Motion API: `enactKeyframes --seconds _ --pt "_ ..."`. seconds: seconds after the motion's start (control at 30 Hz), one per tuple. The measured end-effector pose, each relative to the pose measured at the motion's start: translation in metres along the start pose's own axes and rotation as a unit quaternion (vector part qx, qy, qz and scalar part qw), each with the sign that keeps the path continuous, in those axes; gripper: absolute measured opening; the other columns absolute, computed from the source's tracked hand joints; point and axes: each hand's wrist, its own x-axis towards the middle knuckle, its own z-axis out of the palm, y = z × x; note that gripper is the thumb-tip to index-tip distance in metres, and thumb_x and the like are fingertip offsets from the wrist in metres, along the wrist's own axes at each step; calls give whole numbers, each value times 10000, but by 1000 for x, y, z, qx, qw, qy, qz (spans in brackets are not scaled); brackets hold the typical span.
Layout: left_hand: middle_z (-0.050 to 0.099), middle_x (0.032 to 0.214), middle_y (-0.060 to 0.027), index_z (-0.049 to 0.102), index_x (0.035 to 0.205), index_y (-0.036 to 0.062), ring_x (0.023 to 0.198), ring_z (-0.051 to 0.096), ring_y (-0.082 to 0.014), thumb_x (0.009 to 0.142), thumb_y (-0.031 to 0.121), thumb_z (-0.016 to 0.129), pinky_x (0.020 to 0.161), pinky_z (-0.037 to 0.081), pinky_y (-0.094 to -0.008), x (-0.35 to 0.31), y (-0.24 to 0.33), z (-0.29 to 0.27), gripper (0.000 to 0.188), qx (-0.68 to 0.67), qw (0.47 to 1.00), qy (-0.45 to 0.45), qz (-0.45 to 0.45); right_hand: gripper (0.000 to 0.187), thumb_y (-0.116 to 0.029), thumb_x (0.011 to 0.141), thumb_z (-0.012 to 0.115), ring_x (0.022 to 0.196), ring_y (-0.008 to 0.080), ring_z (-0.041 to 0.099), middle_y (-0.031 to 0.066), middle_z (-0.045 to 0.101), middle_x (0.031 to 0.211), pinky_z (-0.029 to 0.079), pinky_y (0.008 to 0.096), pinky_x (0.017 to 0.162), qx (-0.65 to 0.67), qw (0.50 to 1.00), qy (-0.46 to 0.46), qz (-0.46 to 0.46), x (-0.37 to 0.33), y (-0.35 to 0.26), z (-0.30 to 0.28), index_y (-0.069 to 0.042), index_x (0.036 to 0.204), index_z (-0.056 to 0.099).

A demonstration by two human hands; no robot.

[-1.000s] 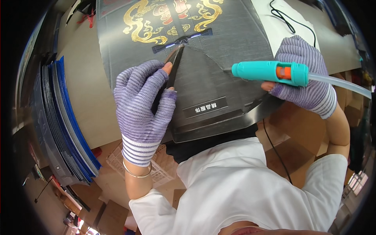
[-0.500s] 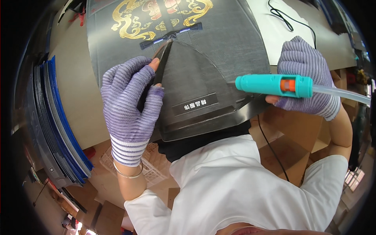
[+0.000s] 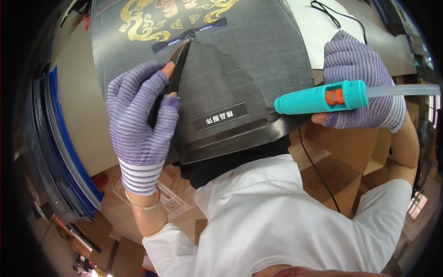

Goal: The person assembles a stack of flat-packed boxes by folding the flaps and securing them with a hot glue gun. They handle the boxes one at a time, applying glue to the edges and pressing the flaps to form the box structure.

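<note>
A dark grey panel (image 3: pixel 251 62) lies in front of me, with gold and red ornament at its far end and a small dark blue bow-like trim (image 3: pixel 190 35). My left hand (image 3: pixel 140 104), in a purple striped glove with bare fingertips, pinches a narrow black strip (image 3: pixel 179 69) that runs up to the middle of the trim. My right hand (image 3: pixel 357 74), gloved alike, grips a turquoise hot glue gun (image 3: pixel 307 99) with a clear glue stick (image 3: pixel 401 90) in its back. The gun's nozzle is low over the panel's right part. A thin curved line runs from the trim towards it.
At left stands a stack of blue and dark sheets (image 3: pixel 69 143). A black cable (image 3: pixel 332 17) lies on white paper (image 3: pixel 307 34) at the far right. Below the table edge are cardboard boxes (image 3: pixel 334 171) and a pale plastic crate (image 3: pixel 177 194).
The panel and my left hand, still pinching the black strip, have shifted slightly left and up in the view. The glue gun has tilted, its nozzle now lower, nearer the panel's front edge.
</note>
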Motion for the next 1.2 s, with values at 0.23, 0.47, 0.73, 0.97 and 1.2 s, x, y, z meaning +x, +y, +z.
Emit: enactKeyframes --seconds 0.23,0.47,0.73,0.97,1.2 --pt "658 1108 -103 702 1116 54 1019 563 -281 755 31 704 920 460 -366 -1 -4 1 362 1 1000 6 17 402 -391 702 849 628 232 629 79 645 725 511 323 598 73 957 246 -139 19 14 5 -54 839 678" --pt "655 1110 -111 702 1114 50 1021 562 -286 757 32 704 922 458 -368 -1 -3 0 357 -9 1000 3 13 403 -381 688 855 636 231 614 72 629 718 507 335 609 15 966 215 -144 23 13 4 -56 843 673" --pt "655 1109 -104 702 1112 50 1018 562 -282 746 30 710 916 461 -367 -2 -4 2 366 -5 1000 10 17 587 -538 625 857 954 300 622 81 675 981 476 424 940 31 997 57 -44 8 6 -1 -86 964 699" --pt "657 1102 -104 702 1111 50 1015 562 -279 749 26 709 913 462 -362 -3 -5 3 363 -3 1000 17 18 514 -520 651 846 800 282 625 94 657 826 499 387 768 -3 994 95 -48 2 1 3 -72 851 693" --pt "659 1102 -104 706 1108 54 1017 564 -272 762 43 711 919 465 -361 -4 -5 4 346 -10 1000 19 18 405 -427 754 812 729 218 669 77 687 769 540 323 687 128 991 -17 -34 -1 -9 -15 -69 913 707"
